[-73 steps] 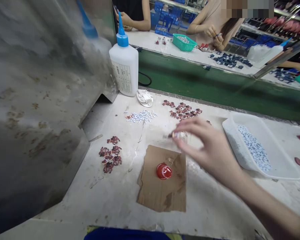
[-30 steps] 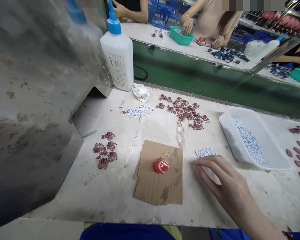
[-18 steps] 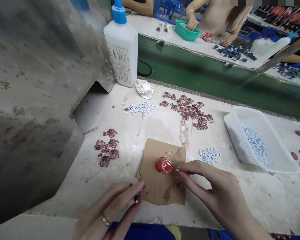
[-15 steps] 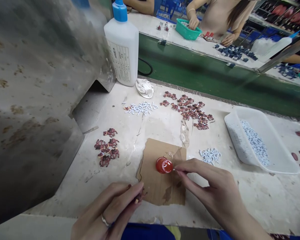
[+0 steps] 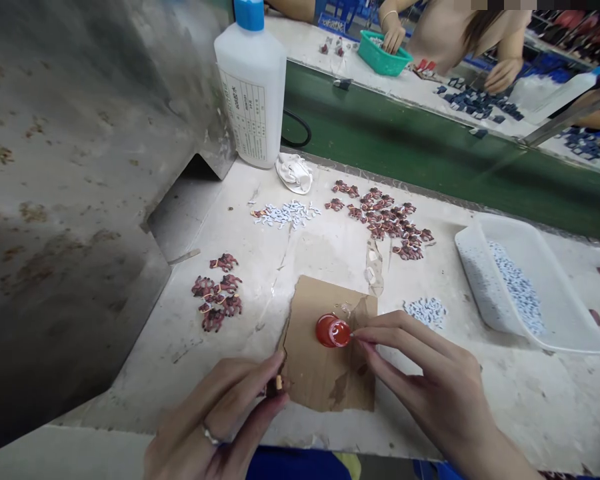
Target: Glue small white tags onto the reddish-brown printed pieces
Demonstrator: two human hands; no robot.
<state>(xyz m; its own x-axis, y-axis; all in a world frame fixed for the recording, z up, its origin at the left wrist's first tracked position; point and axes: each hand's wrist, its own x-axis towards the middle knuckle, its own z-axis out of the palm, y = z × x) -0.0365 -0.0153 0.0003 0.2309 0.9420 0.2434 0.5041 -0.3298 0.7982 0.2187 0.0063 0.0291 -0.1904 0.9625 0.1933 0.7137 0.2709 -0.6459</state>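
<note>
The counter (image 5: 480, 400) is crowded: a glue bottle (image 5: 253, 87), a white tray (image 5: 485, 280), brown cardboard (image 5: 320, 373). A red cap (image 5: 333, 331) is touched by the right hand (image 5: 425, 373), grip pinched together. A small piece (image 5: 279, 383) is pinched by the left hand (image 5: 220, 420).

We hold our left hand (image 5: 215, 417) low at about seven o'clock, palm turned up and inward, a ring on one finger, thumb and forefinger pinched together at their tips toward one o'clock. Our right hand (image 5: 430, 383) comes in from five o'clock, the forearm running off the lower right edge, back of the hand up. Its fingers (image 5: 385, 330) stretch toward ten o'clock, thumb and forefinger drawn close at the tips, the other fingers loosely curved beneath.
</note>
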